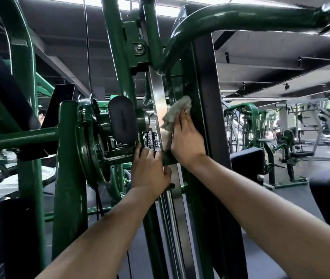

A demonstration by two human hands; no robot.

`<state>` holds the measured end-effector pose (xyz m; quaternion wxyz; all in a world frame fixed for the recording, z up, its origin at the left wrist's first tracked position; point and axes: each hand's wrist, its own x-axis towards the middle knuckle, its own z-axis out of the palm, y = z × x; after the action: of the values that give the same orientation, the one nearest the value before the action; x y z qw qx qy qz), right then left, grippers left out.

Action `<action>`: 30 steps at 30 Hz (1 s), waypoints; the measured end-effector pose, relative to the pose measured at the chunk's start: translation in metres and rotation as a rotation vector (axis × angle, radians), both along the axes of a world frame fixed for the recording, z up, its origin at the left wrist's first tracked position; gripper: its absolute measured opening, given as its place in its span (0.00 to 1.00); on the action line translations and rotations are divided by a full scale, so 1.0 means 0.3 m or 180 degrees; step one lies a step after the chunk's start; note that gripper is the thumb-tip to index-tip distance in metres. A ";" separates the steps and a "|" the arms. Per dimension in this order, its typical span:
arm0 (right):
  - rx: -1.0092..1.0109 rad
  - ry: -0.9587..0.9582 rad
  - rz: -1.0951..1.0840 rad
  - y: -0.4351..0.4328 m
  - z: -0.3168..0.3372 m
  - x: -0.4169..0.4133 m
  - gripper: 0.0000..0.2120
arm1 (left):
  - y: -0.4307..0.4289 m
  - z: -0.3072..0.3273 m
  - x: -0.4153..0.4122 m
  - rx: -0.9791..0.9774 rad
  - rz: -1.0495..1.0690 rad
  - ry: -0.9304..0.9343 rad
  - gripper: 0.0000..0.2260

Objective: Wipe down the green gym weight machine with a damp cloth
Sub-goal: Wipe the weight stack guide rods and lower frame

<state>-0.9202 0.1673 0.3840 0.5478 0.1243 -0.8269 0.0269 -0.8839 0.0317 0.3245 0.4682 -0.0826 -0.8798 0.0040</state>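
The green weight machine point(67, 158) fills the left and middle of the head view, with thick green tubes, a black oval pad point(122, 119) and a tall silver strip point(158, 101) at its centre. My right hand point(187, 141) presses a crumpled grey-white cloth point(177, 112) against the dark green upright just right of the silver strip. My left hand point(150, 170) is wrapped around a short green crossbar point(170, 157) below the cloth. Chrome guide rods point(169, 210) run down beneath my left hand.
A curved green arm point(240, 19) passes overhead to the upper right. A black padded seat point(247, 161) stands right of the upright, another pad point(329, 198) at the far right. More green and grey machines point(280, 141) fill the gym floor behind.
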 end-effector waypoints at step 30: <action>-0.0732 -0.0052 0.0993 0.015 -0.314 0.035 0.22 | 0.005 -0.034 0.050 0.0550 -0.0339 0.0101 0.28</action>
<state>-0.9096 0.1717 0.2900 0.5408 0.1873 -0.7935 0.2068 -0.8688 0.0334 0.3142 0.4870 -0.0886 -0.8637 -0.0954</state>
